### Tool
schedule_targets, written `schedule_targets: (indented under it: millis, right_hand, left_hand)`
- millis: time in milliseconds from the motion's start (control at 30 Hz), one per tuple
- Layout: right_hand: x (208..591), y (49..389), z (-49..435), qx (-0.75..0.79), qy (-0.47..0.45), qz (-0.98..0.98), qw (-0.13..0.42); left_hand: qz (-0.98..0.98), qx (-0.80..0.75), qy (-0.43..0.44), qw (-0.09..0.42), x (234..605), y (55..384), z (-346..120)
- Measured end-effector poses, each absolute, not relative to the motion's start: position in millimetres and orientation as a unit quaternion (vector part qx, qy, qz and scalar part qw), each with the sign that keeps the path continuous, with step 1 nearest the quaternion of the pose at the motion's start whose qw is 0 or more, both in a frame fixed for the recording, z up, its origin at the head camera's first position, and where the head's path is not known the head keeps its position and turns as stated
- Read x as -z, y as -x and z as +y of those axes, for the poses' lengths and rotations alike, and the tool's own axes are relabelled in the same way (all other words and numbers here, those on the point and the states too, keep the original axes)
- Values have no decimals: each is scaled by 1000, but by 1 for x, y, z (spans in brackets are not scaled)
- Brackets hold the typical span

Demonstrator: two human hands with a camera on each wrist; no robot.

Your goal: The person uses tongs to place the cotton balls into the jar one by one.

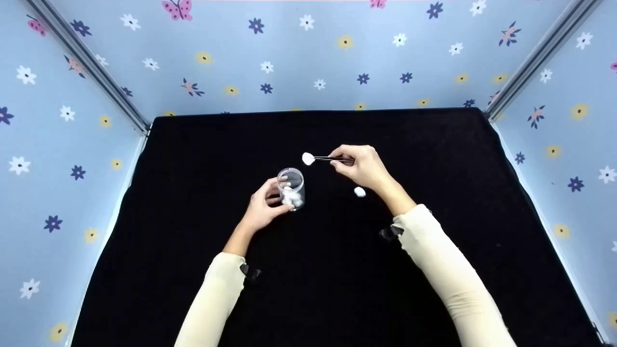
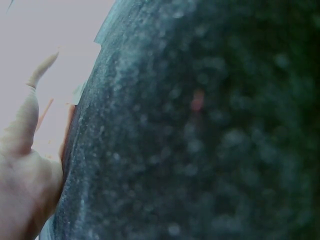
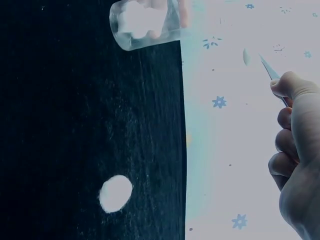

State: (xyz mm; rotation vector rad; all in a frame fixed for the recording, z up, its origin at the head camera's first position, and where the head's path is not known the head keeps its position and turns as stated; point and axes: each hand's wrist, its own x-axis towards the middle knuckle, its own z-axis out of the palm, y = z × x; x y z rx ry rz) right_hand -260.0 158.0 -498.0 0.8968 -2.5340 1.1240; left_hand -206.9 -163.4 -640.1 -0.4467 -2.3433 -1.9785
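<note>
A clear jar (image 1: 290,189) with several white cotton balls (image 1: 292,198) inside stands in the grip of my left hand (image 1: 261,205), fingers and thumb around its side. Tweezers (image 1: 328,158) are pinched in my right hand (image 1: 361,165), up and to the right of the jar's mouth. At their tips they hold a cotton ball (image 1: 308,158). Another cotton ball (image 1: 359,192) lies on the black cloth below my right hand; the right wrist view shows this loose cotton ball (image 3: 116,193) too. The left wrist view is mostly filled by blurred dark cloth.
Black cloth (image 1: 328,279) covers the table. Light blue walls (image 1: 289,58) with printed flowers and butterflies enclose it at the back and on both sides, with metal posts (image 1: 535,58) in the corners.
</note>
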Motion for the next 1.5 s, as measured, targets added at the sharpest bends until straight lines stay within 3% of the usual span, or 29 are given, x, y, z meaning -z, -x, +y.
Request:
schedule_targets:
  millis: [400,767,1067,1500]
  right_hand:
    - [494,253,145,-394,-341,-844,128]
    - [492,246,130,-388,-358,-841,118]
    - [494,242,124,-392,-361,-840,99]
    - [497,243,125,-402,-362,-835,102]
  left_hand:
    - [-754,642,135,19,642,208,-163]
    - [-765,633,114,-7,656,216,-166]
    - [-757,640,127,9,639,207,-162]
    - [-768,630,114,-9,654,215,-166]
